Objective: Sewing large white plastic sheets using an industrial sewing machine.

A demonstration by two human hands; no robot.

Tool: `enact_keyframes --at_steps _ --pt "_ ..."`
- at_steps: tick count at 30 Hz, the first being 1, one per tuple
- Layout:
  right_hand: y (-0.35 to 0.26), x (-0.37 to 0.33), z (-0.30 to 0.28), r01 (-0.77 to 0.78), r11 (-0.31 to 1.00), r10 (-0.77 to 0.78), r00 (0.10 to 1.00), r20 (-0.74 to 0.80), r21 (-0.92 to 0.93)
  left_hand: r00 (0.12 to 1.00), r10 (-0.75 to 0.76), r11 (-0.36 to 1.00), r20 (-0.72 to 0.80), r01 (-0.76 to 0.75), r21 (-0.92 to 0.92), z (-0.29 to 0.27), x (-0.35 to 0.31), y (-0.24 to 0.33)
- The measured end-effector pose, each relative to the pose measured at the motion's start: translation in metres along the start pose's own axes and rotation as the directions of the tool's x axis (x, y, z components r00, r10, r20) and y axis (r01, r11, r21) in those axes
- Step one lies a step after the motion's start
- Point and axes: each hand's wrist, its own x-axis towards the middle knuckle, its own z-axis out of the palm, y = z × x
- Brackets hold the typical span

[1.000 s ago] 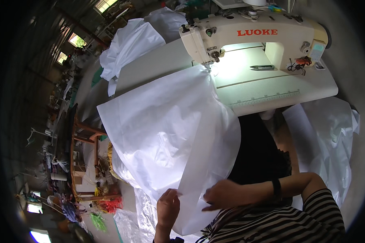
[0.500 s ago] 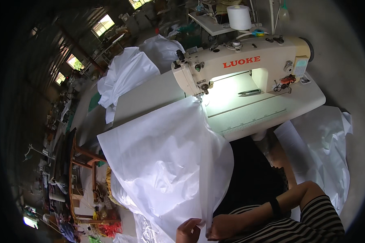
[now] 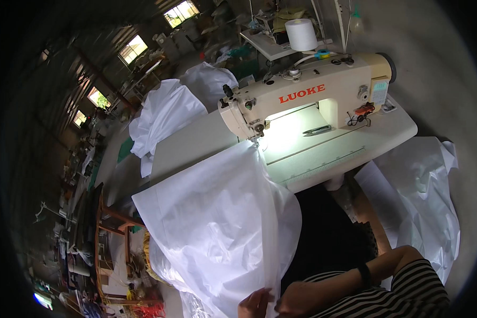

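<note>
Bench, pale and flat, runs from nine o'clock across to three behind the work, a ruler scale printed near its front edge; over its front and filling the view from the centre down to six and seven o'clock hangs a white sheet, smooth and a little crinkled, its upper corner lying under the needle area and its lower part spreading down in front of the bench. At one o'clock stands the cream sewing machine, its head toward eleven o'clock of its own body, with a lamp glow lighting the bench beneath its arm. Between three and four o'clock a second white sheet hangs in loose folds, and at ten o'clock a white bundle lies crumpled beyond the bench's far edge. A brown wooden frame stands at eight o'clock. At six o'clock the left hand pinches the sheet's right-hand edge between thumb and fingers; just beside it, toward five o'clock, the right hand is bunched, fingers curled in against that same edge, their tips partly hidden, so I cannot tell whether they grip the cloth. A white thread cone stands at one o'clock behind the machine; at two o'clock small metal snips lie on the bench under the arm, and a dark band circles the right wrist
</note>
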Motion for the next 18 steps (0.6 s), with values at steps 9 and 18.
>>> enact_keyframes --at_steps 9,18 --pt "0.137 -0.046 0.008 -0.534 0.603 0.741 0.651 -0.167 0.593 0.985 0.173 0.976 -0.001 -0.171 0.138 0.0 -0.001 0.007" --pt "-0.012 -0.051 -0.013 -0.03 0.937 0.137 0.949 -0.285 0.349 0.969 0.245 0.965 -0.018 -0.242 0.103 0.0 0.007 0.018"
